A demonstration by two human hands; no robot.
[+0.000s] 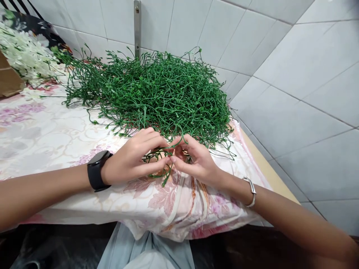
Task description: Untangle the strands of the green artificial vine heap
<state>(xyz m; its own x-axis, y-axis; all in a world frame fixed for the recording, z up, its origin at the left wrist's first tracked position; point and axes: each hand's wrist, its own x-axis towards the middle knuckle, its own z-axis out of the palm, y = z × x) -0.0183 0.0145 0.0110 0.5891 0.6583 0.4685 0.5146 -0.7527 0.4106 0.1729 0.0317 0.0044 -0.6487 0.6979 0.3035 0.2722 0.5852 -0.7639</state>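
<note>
Both my hands meet in front of a big heap of green artificial flower stems (168,93), thin and curly with small budded tips. My left hand (140,153), with a black watch at the wrist, pinches a few green stems (165,175) between thumb and fingers. From the other side my right hand (196,160), wearing a silver bracelet, closes its thumb and fingertips on the same stems. One stem curves up over the right fingers, and others hang below the left hand. The exact point of contact between the fingertips is partly hidden.
A floral tablecloth (56,138) covers the table, bunched near the front edge. White artificial flowers (25,52) and a brown cardboard box (8,78) are at the far left. White tiled walls (303,86) stand behind and right. A metal strip (137,30) runs up the back wall.
</note>
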